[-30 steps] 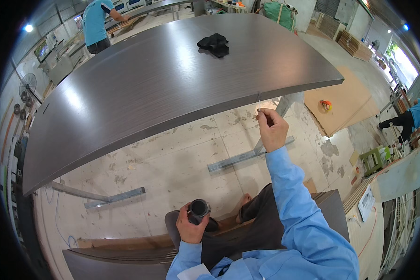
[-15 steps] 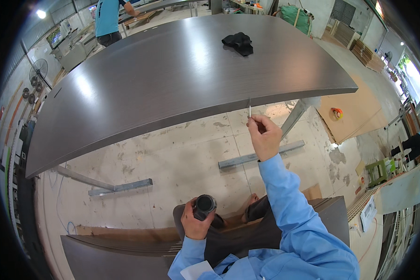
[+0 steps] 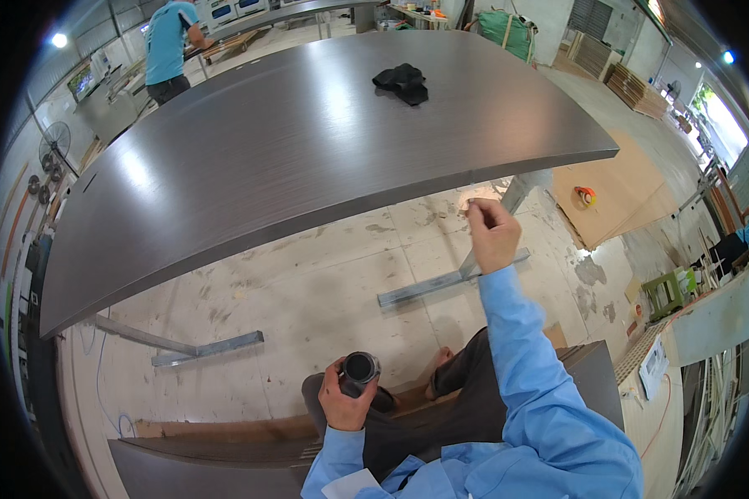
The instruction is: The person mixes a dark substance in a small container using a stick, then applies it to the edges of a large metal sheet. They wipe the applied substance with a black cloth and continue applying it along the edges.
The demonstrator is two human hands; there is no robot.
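Observation:
My left hand (image 3: 347,406) is wrapped round a small dark jar (image 3: 359,367), held upright above my lap with its round black top facing up. My right hand (image 3: 494,239) is closed in a pinch just short of the near edge of a large dark grey-brown wood-grain panel (image 3: 250,158). A thin pale stick was plain in this pinch a moment ago; now hardly any of it shows, and its tip cannot be made out. On the panel's far half lies a crumpled black cloth (image 3: 402,84).
Metal stands (image 3: 453,281) hold the panel up. Stacked dark panels (image 3: 200,461) lie beside my legs. Flat cardboard (image 3: 616,187) with an orange tape roll (image 3: 585,196) covers floor at right. Another person (image 3: 171,46) in a blue shirt works beyond the panel's far left.
My right hand has moved a little to the right along the panel's edge, and the stick shows less. The left hand still holds the jar. The whole view has shifted slightly.

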